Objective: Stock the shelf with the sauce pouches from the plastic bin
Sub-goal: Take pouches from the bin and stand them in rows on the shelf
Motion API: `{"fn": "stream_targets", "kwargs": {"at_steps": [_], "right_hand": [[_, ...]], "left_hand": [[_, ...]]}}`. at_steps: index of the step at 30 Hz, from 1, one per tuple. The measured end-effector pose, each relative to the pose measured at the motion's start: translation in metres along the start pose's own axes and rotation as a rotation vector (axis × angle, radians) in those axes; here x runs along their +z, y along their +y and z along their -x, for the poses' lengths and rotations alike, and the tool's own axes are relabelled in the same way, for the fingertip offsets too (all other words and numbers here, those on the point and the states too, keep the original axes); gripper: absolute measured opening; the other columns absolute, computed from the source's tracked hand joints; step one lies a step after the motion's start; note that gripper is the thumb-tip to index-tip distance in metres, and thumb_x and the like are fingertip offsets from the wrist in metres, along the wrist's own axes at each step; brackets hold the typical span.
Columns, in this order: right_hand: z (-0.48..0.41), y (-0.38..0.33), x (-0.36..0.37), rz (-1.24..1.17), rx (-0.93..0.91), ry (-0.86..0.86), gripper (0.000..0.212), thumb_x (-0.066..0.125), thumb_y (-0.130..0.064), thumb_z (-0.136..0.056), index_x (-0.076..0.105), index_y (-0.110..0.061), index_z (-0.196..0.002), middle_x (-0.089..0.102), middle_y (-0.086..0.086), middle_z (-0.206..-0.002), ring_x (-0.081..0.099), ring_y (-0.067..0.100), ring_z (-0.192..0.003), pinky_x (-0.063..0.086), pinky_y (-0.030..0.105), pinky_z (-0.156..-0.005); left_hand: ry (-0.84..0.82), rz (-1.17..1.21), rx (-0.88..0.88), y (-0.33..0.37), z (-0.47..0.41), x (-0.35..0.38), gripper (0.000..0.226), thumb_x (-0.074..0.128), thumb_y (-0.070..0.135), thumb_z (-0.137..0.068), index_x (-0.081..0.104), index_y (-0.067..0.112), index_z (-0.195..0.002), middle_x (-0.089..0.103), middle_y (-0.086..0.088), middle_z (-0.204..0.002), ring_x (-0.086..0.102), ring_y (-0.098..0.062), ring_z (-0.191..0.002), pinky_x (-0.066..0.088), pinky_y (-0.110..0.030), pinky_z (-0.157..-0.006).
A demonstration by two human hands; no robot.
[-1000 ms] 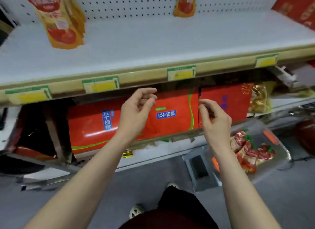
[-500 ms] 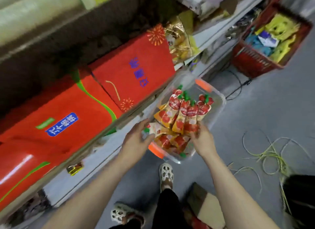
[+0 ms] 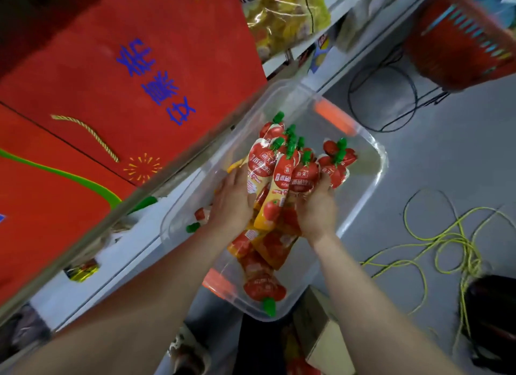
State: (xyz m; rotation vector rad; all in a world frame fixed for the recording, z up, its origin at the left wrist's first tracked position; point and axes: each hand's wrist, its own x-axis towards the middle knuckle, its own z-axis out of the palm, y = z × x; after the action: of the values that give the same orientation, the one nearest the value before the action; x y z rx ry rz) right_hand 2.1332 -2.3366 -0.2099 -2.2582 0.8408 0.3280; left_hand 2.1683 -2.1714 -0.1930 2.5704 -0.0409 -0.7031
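A clear plastic bin (image 3: 371, 176) with orange handles stands on the floor beside the shelf. Inside it lie several red and yellow sauce pouches (image 3: 290, 176) with green caps. My left hand (image 3: 233, 201) and my right hand (image 3: 317, 204) are both inside the bin, gathering a bunch of upright pouches between them. Fingers of my left hand curl round the left side of the bunch; my right hand grips its right side. More pouches (image 3: 264, 285) lie flat on the bin floor under my wrists.
Large red gift boxes (image 3: 139, 75) fill the lower shelf at the left, with yellow snack bags (image 3: 282, 14) further along. A red basket (image 3: 458, 42) sits at the upper right. Black cable (image 3: 382, 98) and yellow cord (image 3: 446, 240) lie on the grey floor. A cardboard box (image 3: 326, 338) stands near my feet.
My view dropped from the upper shelf to the bin. Both hands went from empty in front of the shelf down into the bin and closed around a bunch of pouches.
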Motion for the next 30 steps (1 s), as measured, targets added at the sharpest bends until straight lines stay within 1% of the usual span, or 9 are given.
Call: {"fn": "stream_targets", "kwargs": {"at_steps": [4,8,13,17,20,22,25,28,30], "right_hand": [[-0.001,0.003,0.005,-0.055,-0.027,0.040,0.072,0.065,-0.020,-0.087,0.026,-0.015,-0.148,0.055,0.020,-0.128,0.058,0.044,-0.108,0.047,0.048,-0.090],[-0.004,0.003,0.011,-0.077,-0.028,0.063,0.063,0.070,-0.016,-0.083,0.038,-0.013,-0.136,0.063,0.015,-0.117,0.060,0.037,-0.104,0.048,0.041,-0.085],[-0.012,0.002,0.013,0.010,0.025,0.001,0.030,0.068,-0.023,-0.085,0.058,-0.009,-0.109,0.070,0.013,-0.106,0.064,0.035,-0.099,0.043,0.031,-0.073],[-0.010,-0.006,0.004,-0.087,0.108,-0.043,0.031,0.062,-0.023,-0.090,0.055,-0.006,-0.115,0.068,0.017,-0.111,0.062,0.039,-0.104,0.047,0.038,-0.082],[0.003,-0.013,-0.008,-0.215,0.126,-0.072,0.036,0.063,-0.017,-0.090,0.050,-0.010,-0.123,0.068,0.013,-0.114,0.062,0.037,-0.107,0.047,0.040,-0.086],[0.013,-0.017,-0.018,-0.224,0.096,-0.094,0.041,0.064,-0.016,-0.090,0.047,-0.016,-0.127,0.070,0.008,-0.114,0.064,0.034,-0.107,0.050,0.042,-0.088],[0.032,-0.030,-0.038,-0.312,0.080,-0.150,0.049,0.063,-0.016,-0.093,0.044,-0.021,-0.138,0.068,0.004,-0.123,0.064,0.027,-0.113,0.051,0.042,-0.096],[0.062,-0.048,-0.057,-0.489,0.065,-0.187,0.056,0.067,-0.034,-0.090,0.045,-0.025,-0.141,0.065,-0.001,-0.126,0.062,0.022,-0.115,0.049,0.048,-0.102],[0.086,-0.062,-0.069,-0.518,0.028,-0.202,0.057,0.067,-0.051,-0.083,0.052,-0.031,-0.134,0.067,-0.008,-0.123,0.064,0.018,-0.113,0.049,0.048,-0.102]], "left_hand": [[0.098,-0.154,-0.016,0.001,-0.007,0.011,0.074,0.061,0.015,-0.091,0.019,0.011,-0.151,0.039,-0.016,-0.145,0.037,-0.036,-0.131,0.032,-0.044,-0.110],[0.170,-0.301,-0.078,0.005,-0.019,0.028,0.067,0.072,0.011,-0.081,0.039,0.007,-0.140,0.052,-0.020,-0.119,0.051,-0.038,-0.107,0.045,-0.045,-0.088],[0.219,-0.194,-0.145,0.011,-0.025,0.036,0.050,0.073,0.009,-0.079,0.046,0.007,-0.122,0.049,-0.018,-0.120,0.047,-0.036,-0.111,0.045,-0.042,-0.085],[0.185,-0.153,-0.133,0.016,-0.013,0.025,0.035,0.062,0.011,-0.088,0.037,0.011,-0.113,0.065,-0.015,-0.098,0.063,-0.037,-0.091,0.046,-0.042,-0.065],[0.116,-0.041,-0.204,0.020,0.007,0.006,0.044,0.064,0.021,-0.088,0.037,0.016,-0.122,0.067,-0.012,-0.105,0.065,-0.037,-0.094,0.049,-0.040,-0.068],[0.041,0.051,-0.250,0.021,0.023,-0.012,0.051,0.069,0.026,-0.084,0.042,0.019,-0.127,0.066,-0.008,-0.113,0.063,-0.035,-0.102,0.044,-0.034,-0.072],[-0.042,0.336,-0.284,0.012,0.052,-0.042,0.051,0.077,0.027,-0.076,0.052,0.020,-0.120,0.067,-0.003,-0.113,0.063,-0.028,-0.103,0.046,-0.031,-0.081],[-0.031,0.661,-0.255,0.003,0.091,-0.073,0.049,0.079,0.027,-0.074,0.055,0.023,-0.117,0.068,0.001,-0.112,0.066,-0.021,-0.100,0.053,-0.045,-0.090],[0.004,0.814,-0.259,-0.001,0.121,-0.095,0.038,0.072,0.033,-0.082,0.058,0.026,-0.116,0.070,0.003,-0.111,0.067,-0.016,-0.099,0.054,-0.045,-0.092]]}}
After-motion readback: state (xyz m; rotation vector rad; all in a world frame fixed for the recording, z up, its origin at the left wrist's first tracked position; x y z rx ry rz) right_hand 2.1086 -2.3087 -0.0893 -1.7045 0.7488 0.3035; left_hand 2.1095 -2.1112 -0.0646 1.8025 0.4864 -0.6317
